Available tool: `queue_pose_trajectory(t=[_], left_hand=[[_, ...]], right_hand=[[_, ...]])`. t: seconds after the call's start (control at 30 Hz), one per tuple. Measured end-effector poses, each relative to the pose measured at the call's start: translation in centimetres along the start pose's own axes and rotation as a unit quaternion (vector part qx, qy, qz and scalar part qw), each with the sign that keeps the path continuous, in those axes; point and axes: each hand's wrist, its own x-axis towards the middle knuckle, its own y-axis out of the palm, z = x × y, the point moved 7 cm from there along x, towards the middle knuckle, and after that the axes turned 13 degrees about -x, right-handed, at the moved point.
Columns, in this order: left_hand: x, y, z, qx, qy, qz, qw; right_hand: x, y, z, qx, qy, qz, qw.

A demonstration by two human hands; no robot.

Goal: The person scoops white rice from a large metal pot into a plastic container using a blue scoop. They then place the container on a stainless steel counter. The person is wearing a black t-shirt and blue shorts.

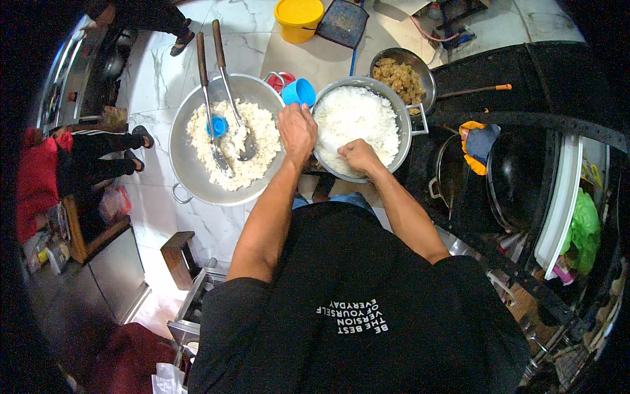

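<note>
My left hand point(298, 130) has its fingers at a blue plastic cup point(299, 92) and appears to grip it, between two large metal pots. Over the white rice point(357, 118) in the right-hand pot point(404, 143), my right hand point(362, 155) is low with its fingers curled. A smooth pale patch lies beside those fingers; whether they hold something is unclear. The wide left-hand pot point(189, 160) contains off-white rice point(261, 152), a small blue cup point(217, 126) and two long-handled metal ladles point(226, 83) leaning over the far rim.
A metal bowl point(430, 74) of brown food stands beyond the rice pot. Farther off are a yellow lidded bucket point(299, 22) and a dustpan point(343, 23). Dark woks point(517, 182) and a cloth point(480, 143) are at right. Other people's legs point(103, 157) show at left.
</note>
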Motion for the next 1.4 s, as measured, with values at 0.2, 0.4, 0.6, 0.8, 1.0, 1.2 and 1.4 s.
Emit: queue_pose_trajectory(t=[0.2,0.4,0.6,0.8,1.0,1.2,1.4], left_hand=[[0.1,-0.3,0.3,-0.017,-0.023,-0.015,0.999],[0.3,-0.1,0.6,-0.031,-0.025,-0.015,0.999],[0.2,-0.1,0.9,-0.007,-0.023,-0.026,0.999],[0.2,-0.3,0.6,-0.023,-0.017,-0.04,0.999],[0.2,-0.5,0.8,-0.005,-0.043,-0.024,0.999],[0.1,-0.4,0.7,-0.012,-0.027,-0.047,0.998],[0.0,-0.3,0.4,-0.021,-0.027,-0.04,0.999]], right_hand=[[-1.9,-1.7,-5.5,0.375,0.228,0.039,0.898],[-3.2,-5.4,-7.8,0.209,0.153,0.09,0.962],[-6.6,-8.5,-2.8,-0.176,0.005,0.042,0.983],[-7.1,-6.7,1.8,-0.286,-0.053,0.145,0.946],[-5.5,-4.2,4.0,-0.279,-0.106,0.054,0.953],[-4.8,-0.2,1.6,-0.221,-0.022,0.035,0.975],[-3.1,0.5,-1.7,-0.081,0.063,-0.014,0.995]])
